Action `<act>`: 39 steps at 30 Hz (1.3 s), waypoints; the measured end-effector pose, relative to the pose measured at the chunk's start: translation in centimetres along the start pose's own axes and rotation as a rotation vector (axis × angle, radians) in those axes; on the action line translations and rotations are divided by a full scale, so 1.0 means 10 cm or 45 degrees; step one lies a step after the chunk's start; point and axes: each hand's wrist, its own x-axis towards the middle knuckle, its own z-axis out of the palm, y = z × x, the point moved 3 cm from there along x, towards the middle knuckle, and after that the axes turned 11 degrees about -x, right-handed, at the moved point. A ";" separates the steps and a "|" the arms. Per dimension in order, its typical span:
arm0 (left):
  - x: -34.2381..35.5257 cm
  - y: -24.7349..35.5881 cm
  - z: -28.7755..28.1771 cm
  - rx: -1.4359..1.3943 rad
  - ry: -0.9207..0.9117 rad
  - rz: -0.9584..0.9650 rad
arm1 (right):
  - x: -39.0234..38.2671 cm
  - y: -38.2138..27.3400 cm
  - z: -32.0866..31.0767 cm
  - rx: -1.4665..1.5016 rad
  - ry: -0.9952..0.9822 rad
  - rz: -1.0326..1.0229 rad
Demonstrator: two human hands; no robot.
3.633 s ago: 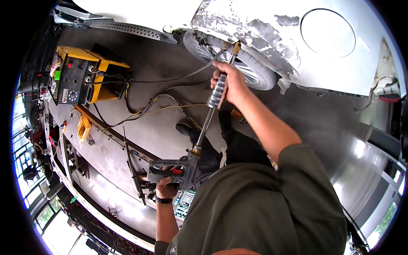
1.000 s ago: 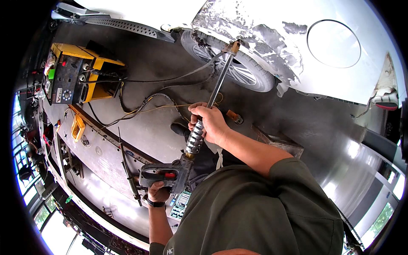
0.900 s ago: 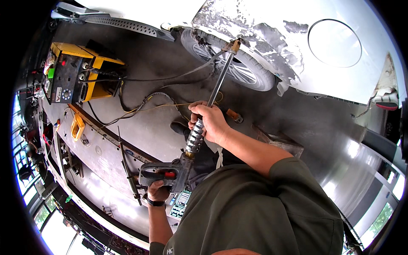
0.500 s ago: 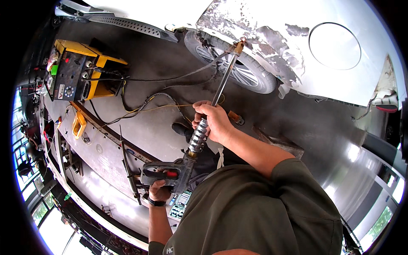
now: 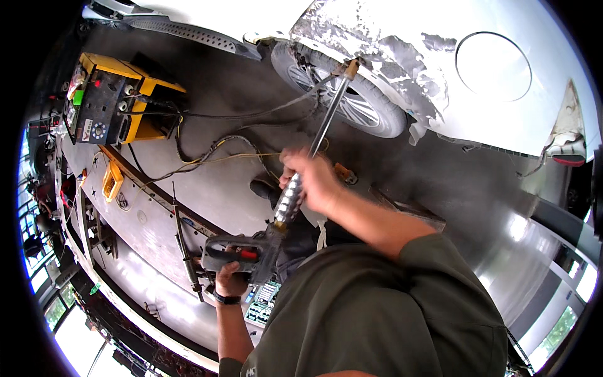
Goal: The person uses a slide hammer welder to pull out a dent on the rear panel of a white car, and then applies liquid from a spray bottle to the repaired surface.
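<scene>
A slide hammer dent puller crosses the middle of the view, its chrome rod (image 5: 329,116) slanting up to the car's rear wheel arch. Its brass-coloured tip (image 5: 352,69) meets the damaged edge of the white body panel (image 5: 396,60), where paint is scraped off. My left hand (image 5: 230,281) is closed round the black pistol-type handle (image 5: 264,257) with a red trigger. Around the upper end of the ribbed chrome sliding weight (image 5: 289,200) my right hand (image 5: 311,176) is closed, smeared by motion. Beneath the arch stands the wheel (image 5: 358,103).
A yellow and black welder-like machine (image 5: 103,107) stands at the left, its cables (image 5: 220,115) running toward the wheel and across the floor. Nearby are a yellow tray (image 5: 113,181), a long thin tool (image 5: 186,254), a tool case (image 5: 262,303) and a low stand (image 5: 411,210).
The puller's handle and both hands have shifted slightly left. My right hand and the handle are now blurred. The tip stays at the wheel arch.
</scene>
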 end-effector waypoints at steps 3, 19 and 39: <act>-0.17 0.07 -0.06 0.039 0.083 0.042 | -0.25 0.23 0.05 0.104 -0.017 0.176; 0.05 -0.08 -0.03 -0.108 0.113 -0.035 | 0.02 -0.10 0.00 0.058 -0.064 0.141; 0.04 -0.03 0.37 -0.038 -0.048 -0.011 | 0.12 -0.24 -0.06 0.072 -0.044 0.130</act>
